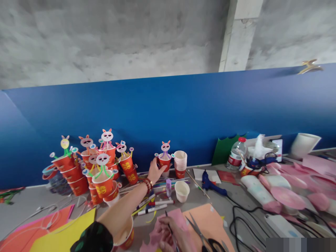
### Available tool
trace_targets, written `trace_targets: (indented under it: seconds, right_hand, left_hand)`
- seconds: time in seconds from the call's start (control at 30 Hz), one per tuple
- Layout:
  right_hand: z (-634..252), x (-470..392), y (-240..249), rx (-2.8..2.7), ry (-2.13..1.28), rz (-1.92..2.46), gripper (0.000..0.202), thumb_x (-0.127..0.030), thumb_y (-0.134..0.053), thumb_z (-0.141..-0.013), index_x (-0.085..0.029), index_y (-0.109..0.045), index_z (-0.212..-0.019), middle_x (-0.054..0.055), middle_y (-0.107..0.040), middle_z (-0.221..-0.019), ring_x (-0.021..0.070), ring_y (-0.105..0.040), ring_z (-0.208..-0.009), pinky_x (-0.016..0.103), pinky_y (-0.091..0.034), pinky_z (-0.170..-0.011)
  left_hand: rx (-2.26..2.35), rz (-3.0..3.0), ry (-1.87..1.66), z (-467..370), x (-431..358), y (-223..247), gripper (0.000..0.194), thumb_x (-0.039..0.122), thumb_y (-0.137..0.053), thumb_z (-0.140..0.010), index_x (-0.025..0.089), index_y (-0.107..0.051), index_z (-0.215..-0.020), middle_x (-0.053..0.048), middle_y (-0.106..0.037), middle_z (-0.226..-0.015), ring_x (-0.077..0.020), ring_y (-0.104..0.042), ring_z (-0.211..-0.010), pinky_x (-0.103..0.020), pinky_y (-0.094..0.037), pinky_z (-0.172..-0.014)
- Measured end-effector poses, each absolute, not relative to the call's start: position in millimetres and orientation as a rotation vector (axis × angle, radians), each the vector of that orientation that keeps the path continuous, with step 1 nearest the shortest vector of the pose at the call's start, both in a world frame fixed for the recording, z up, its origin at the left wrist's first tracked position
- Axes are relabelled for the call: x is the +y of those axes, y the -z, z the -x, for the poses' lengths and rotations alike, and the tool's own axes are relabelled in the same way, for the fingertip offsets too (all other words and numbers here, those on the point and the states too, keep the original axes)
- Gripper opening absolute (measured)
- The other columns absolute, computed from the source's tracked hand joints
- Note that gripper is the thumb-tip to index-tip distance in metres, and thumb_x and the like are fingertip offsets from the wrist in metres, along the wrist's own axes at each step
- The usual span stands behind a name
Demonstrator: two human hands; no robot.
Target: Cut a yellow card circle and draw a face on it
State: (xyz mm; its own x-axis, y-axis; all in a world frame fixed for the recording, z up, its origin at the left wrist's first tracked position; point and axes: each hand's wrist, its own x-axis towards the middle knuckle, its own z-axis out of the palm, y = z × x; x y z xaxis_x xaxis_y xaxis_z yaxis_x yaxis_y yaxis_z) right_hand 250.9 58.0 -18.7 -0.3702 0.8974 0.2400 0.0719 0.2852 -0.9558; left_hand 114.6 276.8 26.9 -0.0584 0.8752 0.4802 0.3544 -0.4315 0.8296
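Note:
My left hand (pixel 156 172) reaches to the back of the table. Its fingers are at the left side of a red paper cup (pixel 165 163) and its thumb lies across the cup's front. A paper bunny figure (pixel 165 146) with purple pipe-cleaner limbs stands up from this cup. Below, near the front edge, my right hand (pixel 175 233) is closed around a slim dark pen (pixel 168 225), over a pink paper sheet (pixel 154 235). Just right of the left hand stand a stack of white cups (pixel 180 161) and a single white cup (pixel 182 191).
Several red cups with bunny figures (pixel 102 183) stand at left. Markers (pixel 152 209) lie mid-table. Scissors (pixel 201 232) rest on orange paper (pixel 210 217). A blue glue gun (pixel 212 185), its black cable, a bottle (pixel 236 155) and pink-white rolls (pixel 262 196) occupy the right. A blue partition (pixel 157 112) stands behind.

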Motion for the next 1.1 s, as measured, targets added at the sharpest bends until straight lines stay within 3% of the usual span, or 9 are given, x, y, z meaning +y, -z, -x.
trace_targets:
  seconds: [0.4, 0.53, 0.67, 0.87, 0.97, 1.1]
  right_hand:
    - [-252.2, 59.7, 36.9, -1.736, -1.079, 0.844, 0.047, -0.056, -0.057, -0.089, -0.026, -0.054, -0.124, 0.007, -0.070, -0.097, 0.0191, -0.064, -0.070, 0.027, -0.053, -0.065]
    - [-249.8, 59.8, 42.7, -1.711, -0.972, 0.878, 0.047, -0.057, -0.055, -0.089, -0.025, -0.055, -0.123, 0.007, -0.069, -0.091, 0.0197, -0.065, -0.069, 0.028, -0.054, -0.064]
    - [-254.1, 57.9, 37.4, -1.739, -0.934, 0.879, 0.044, -0.055, -0.052, -0.093, -0.025, -0.054, -0.125, 0.008, -0.069, -0.094, 0.0220, -0.067, -0.075, 0.030, -0.057, -0.070]
    - [-264.5, 51.9, 17.0, -1.742, -1.070, 0.881, 0.038, -0.047, -0.054, -0.096, -0.025, -0.054, -0.127, 0.008, -0.070, -0.100, 0.0227, -0.069, -0.084, 0.032, -0.057, -0.079]
    - [-266.5, 49.8, 10.7, -1.688, -1.109, 0.888, 0.036, -0.047, -0.056, -0.096, -0.025, -0.056, -0.124, 0.008, -0.070, -0.102, 0.0219, -0.069, -0.085, 0.031, -0.057, -0.079]
    - [-265.0, 49.6, 7.9, -1.614, -1.147, 0.895, 0.037, -0.052, -0.055, -0.095, -0.025, -0.059, -0.120, 0.009, -0.069, -0.102, 0.0226, -0.069, -0.087, 0.030, -0.057, -0.078]
  left_hand:
    - [1.330, -1.681, -1.465, -109.2, 271.6, -24.2, 0.059, 0.024, -0.081, -0.069, 0.017, -0.057, -0.122, -0.012, -0.069, -0.112, -0.0303, -0.063, -0.111, -0.048, -0.044, -0.103]
    - [1.282, -1.559, -1.464, -107.5, 265.5, -31.1, 0.063, 0.020, -0.083, -0.065, 0.016, -0.057, -0.123, -0.012, -0.069, -0.112, -0.0283, -0.063, -0.110, -0.046, -0.044, -0.103]
    - [1.225, -1.375, -1.462, -107.9, 258.7, -48.9, 0.060, 0.019, -0.083, -0.067, 0.016, -0.058, -0.122, -0.011, -0.068, -0.114, -0.0239, -0.065, -0.106, -0.038, -0.049, -0.097]
    - [1.172, -1.057, -1.421, -106.6, 242.4, -82.5, 0.052, 0.028, -0.077, -0.078, 0.016, -0.054, -0.123, -0.012, -0.065, -0.118, -0.0219, -0.066, -0.101, -0.027, -0.055, -0.074]
    - [1.141, -0.961, -1.396, -103.1, 222.4, -91.0, 0.050, 0.029, -0.073, -0.082, 0.017, -0.051, -0.125, -0.013, -0.063, -0.121, -0.0220, -0.064, -0.107, -0.027, -0.055, -0.073]
    - [1.062, -0.932, -1.262, -97.3, 179.0, -99.8, 0.034, 0.029, -0.070, -0.083, 0.017, -0.058, -0.113, -0.012, -0.067, -0.110, -0.0228, -0.065, -0.102, -0.030, -0.055, -0.072]
